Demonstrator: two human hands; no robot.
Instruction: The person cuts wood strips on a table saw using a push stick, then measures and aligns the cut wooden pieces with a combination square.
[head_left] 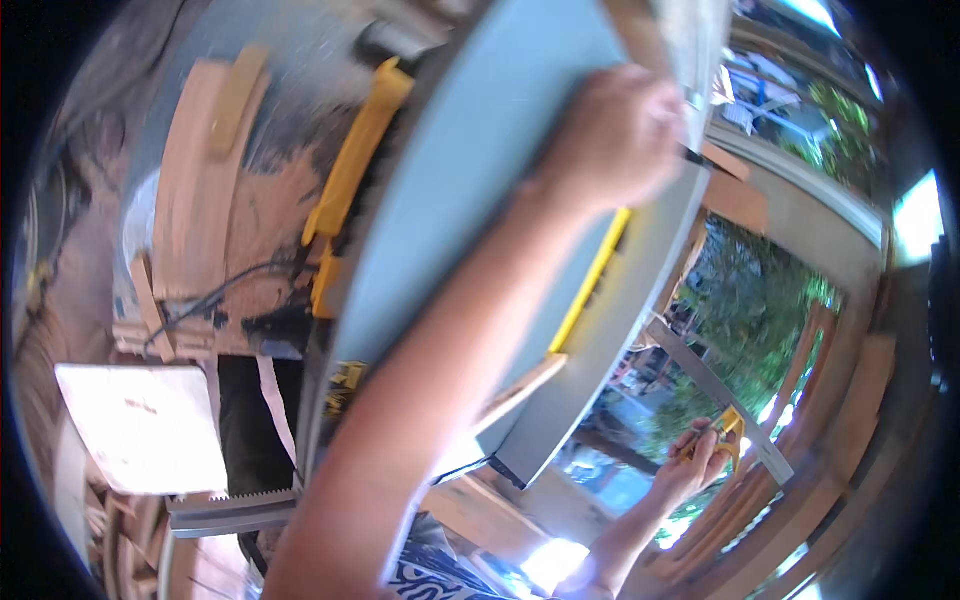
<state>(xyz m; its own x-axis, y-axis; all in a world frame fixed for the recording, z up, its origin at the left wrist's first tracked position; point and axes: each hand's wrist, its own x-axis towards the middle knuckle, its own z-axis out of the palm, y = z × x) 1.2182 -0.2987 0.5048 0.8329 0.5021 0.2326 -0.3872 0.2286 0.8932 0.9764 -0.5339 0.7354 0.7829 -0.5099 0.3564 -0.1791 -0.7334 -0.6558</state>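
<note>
My left arm reaches across the blue-grey top point(480, 150) of what looks like a table saw. At its far end my left hand point(625, 135) is closed, blurred by motion, close to the long grey fence point(630, 290). Whatever its fingers hold is hidden. Off to the right, beyond the fence, my right hand point(700, 455) grips a combination square by its yellow head point(733, 432). The square's long metal blade point(705, 365) slants past the hand. A narrow wooden strip point(525, 388) shows beside my left forearm, by the fence.
Left of the saw lie wooden boards point(195, 190), a yellow tool part point(360, 150) and a dark cable point(225, 285). A white square panel point(140, 430) and a toothed metal rail point(235, 512) stand at the lower left. Wooden framing point(850, 430) edges the right side.
</note>
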